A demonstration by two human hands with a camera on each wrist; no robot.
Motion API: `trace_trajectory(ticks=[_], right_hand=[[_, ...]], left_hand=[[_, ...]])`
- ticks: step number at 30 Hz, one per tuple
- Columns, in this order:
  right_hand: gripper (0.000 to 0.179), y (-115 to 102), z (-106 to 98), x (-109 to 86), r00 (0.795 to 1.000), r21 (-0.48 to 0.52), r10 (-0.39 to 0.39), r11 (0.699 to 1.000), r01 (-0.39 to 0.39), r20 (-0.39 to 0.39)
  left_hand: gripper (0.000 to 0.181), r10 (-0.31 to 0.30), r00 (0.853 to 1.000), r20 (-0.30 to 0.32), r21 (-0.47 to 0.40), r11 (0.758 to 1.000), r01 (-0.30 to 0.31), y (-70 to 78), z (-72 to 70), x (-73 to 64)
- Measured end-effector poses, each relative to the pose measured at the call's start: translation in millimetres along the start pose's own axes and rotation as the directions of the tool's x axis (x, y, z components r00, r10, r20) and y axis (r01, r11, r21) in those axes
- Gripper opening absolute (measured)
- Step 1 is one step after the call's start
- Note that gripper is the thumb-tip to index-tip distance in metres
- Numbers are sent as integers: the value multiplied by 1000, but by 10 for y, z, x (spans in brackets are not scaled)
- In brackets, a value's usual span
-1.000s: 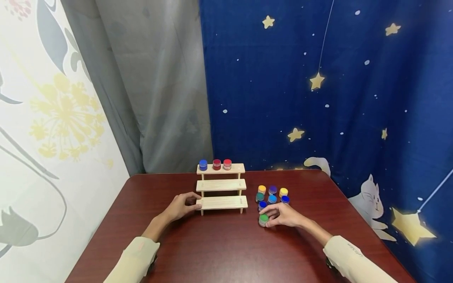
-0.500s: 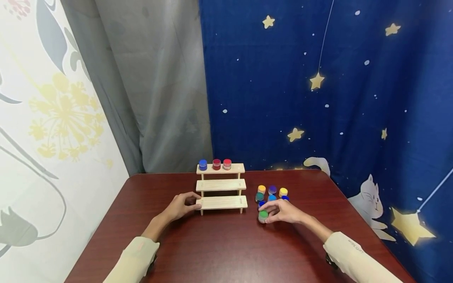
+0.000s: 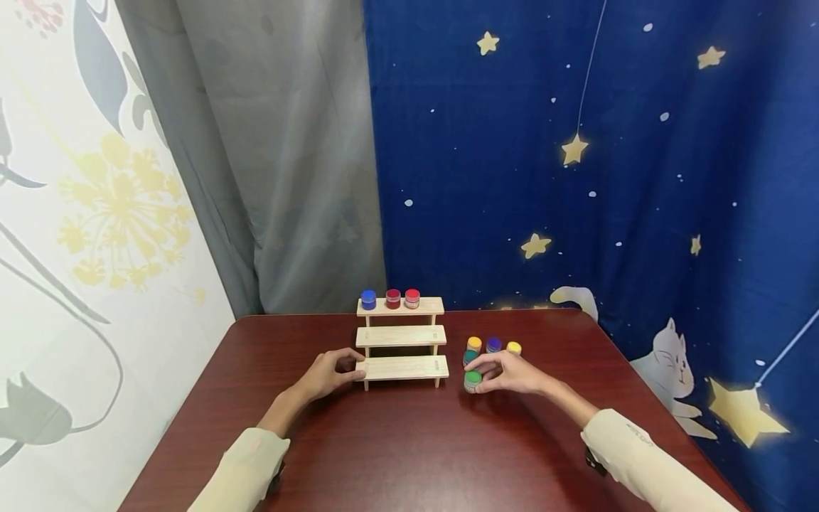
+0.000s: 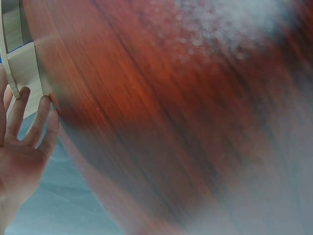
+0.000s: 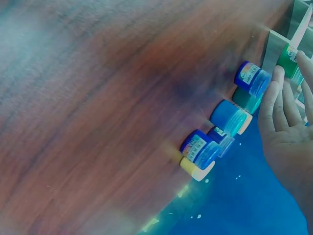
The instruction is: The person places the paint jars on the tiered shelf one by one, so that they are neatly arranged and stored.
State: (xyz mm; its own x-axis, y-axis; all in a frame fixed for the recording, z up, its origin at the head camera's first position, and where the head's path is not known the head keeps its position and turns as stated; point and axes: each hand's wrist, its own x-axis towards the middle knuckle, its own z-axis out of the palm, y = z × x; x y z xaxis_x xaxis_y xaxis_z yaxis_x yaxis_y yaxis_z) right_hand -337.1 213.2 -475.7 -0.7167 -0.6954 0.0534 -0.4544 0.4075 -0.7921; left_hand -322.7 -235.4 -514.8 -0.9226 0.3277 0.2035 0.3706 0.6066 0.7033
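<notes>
My right hand (image 3: 515, 373) pinches a small paint jar with a green lid (image 3: 473, 382) between thumb and fingers, just right of the stand's lowest shelf. In the right wrist view this green jar (image 5: 289, 59) is at the fingertips, past the other jars. At the left end of a three-step wooden display stand (image 3: 403, 368), my left hand (image 3: 326, 375) grips the lowest shelf, thumb in front and fingers behind. The left wrist view shows its fingertips against the pale wood (image 4: 28, 68). A blue jar (image 3: 368, 300), a dark red jar (image 3: 393, 299) and a red jar (image 3: 412, 299) line the top shelf.
Right of the stand are several more jars, including an orange-lidded one (image 3: 474, 344), a purple one (image 3: 493, 345) and a light blue one (image 5: 228, 117); my right hand hides some in the head view. Curtains (image 3: 473, 178) hang behind the dark red table (image 3: 384, 455).
My right hand has carried the green jar away from me and slightly left, up off its earlier spot. My left hand stays on the stand.
</notes>
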Motion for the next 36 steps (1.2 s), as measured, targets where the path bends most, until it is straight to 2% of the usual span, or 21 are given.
trace_trajectory(ticks=[7,14,26,36], right_hand=[[41,-58,-64,101,999,-20,-39,999,39,2],[40,-109,-128,193,998,-117,-43,992,38,-35],[42,-223,-210,360,995,-121,-45,992,35,-84],[41,-280,-279,480,991,-151,-63,988,44,-121]], left_hand=[[29,1,1000,-5,13,1000,-1,-6,2,-4],[28,-28,1000,-4,-9,1000,28,20,-8,-21],[29,-5,1000,-7,-10,1000,5,22,-5,-18],[30,-14,1000,-5,-29,999,14,-9,4,-4]])
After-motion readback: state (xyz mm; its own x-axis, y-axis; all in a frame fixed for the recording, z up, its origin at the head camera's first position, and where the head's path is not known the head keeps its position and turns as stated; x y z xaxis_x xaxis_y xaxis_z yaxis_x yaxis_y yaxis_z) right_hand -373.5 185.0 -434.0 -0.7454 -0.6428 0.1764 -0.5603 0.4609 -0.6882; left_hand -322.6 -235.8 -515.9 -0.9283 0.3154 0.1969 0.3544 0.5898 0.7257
